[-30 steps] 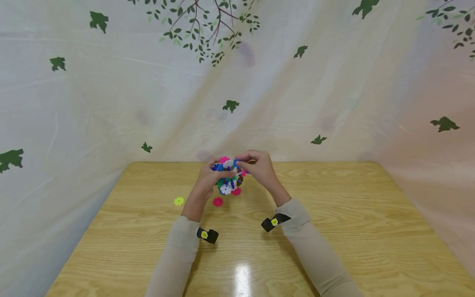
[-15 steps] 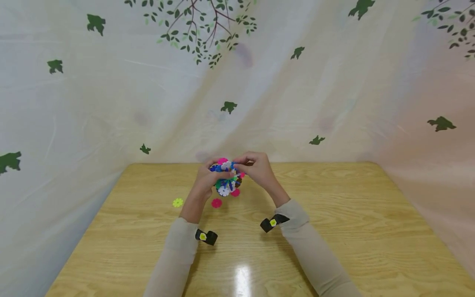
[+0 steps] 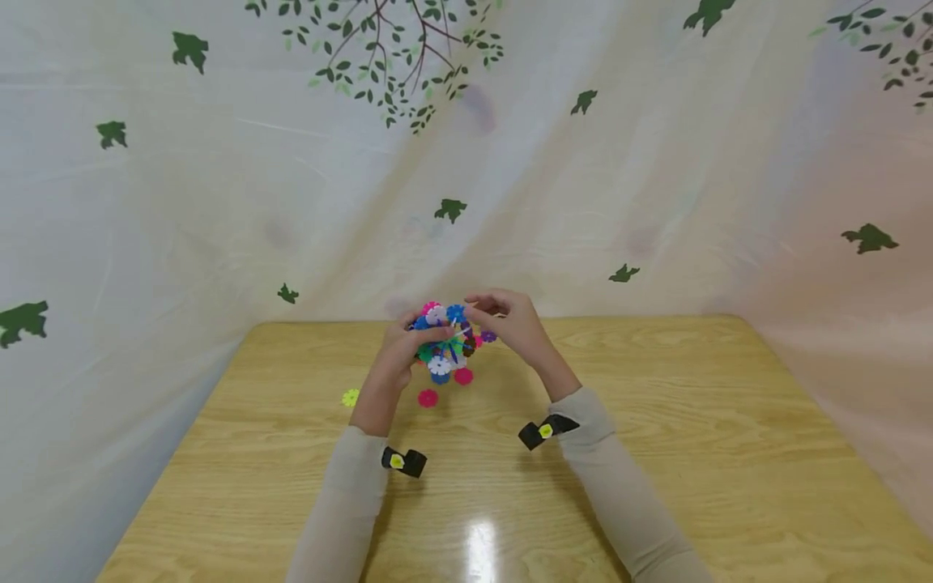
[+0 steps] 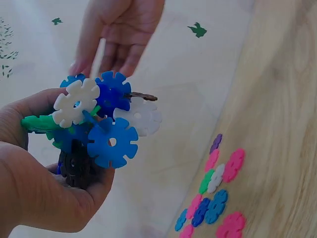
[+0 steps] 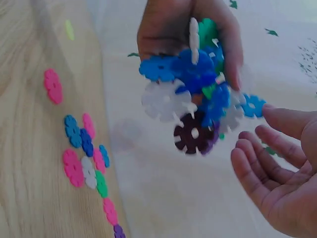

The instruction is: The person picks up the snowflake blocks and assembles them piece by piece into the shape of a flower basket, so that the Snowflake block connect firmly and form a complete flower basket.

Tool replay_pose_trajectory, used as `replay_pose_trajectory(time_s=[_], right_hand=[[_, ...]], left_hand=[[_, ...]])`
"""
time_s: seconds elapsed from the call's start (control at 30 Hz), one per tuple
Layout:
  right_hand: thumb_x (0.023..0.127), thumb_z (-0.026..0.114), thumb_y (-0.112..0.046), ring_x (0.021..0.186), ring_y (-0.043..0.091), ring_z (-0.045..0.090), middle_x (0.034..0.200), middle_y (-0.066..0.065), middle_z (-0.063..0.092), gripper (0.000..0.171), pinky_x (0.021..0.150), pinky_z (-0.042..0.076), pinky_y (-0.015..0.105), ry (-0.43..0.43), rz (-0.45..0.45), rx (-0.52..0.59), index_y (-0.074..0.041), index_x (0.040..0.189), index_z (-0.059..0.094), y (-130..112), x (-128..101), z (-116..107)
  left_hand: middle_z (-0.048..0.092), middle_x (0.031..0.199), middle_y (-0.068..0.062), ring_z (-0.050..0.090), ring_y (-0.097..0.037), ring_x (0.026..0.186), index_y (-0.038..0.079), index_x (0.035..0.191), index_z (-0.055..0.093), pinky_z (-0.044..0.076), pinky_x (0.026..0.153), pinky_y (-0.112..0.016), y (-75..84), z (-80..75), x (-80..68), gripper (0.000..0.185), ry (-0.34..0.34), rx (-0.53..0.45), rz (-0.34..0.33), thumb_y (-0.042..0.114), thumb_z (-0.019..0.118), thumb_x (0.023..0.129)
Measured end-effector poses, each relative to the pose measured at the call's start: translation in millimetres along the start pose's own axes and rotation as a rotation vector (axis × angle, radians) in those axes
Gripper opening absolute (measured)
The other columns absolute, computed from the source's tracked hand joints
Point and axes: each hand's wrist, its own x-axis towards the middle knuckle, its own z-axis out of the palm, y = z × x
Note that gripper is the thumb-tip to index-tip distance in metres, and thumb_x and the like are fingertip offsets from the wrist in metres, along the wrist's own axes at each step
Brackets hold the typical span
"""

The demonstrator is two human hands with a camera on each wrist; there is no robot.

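Left hand grips a cluster of notched discs

The cluster is held up near the far edge of the worktop, between both hands. In the head view, the left hand is at nine o'clock of it, with its fingers and thumb curled around the lower discs. The right hand is between two and three o'clock. Its fingers are loosely bent and apart from each other, and they hold nothing; only the thumb tip appears to touch a blue disc, which stands out near four o'clock of the cluster in the right wrist view. In this same view, a brown disc is at six o'clock and a white disc at eight.

On the worktop, a pink disc lies between six and seven o'clock of the cluster in the head view, and a yellow disc lies at eight. In the left wrist view, more loose discs, including a green disc and a purple disc, lie close together around four o'clock. Behind hangs a pale cloth with green birds
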Motion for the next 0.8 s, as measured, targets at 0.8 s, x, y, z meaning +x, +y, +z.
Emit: replay_pose_trajectory(time_s=[0.8], right_hand=[[0.085,0.082,-0.017,0.067,0.01,0.057,0.083,0.005,0.071,0.028,0.061,0.049,0.022,-0.487,0.272,-0.481,-0.002,0.107,0.073,62.6,9.5,27.9]], left_hand=[[0.065,0.117,-0.01,0.067,-0.016,0.097,-0.002,0.14,0.055,0.059,0.083,-0.025,-2.2,-2.5,7.0,0.051,0.011,-0.233,-0.052,0.017,0.07,0.096]])
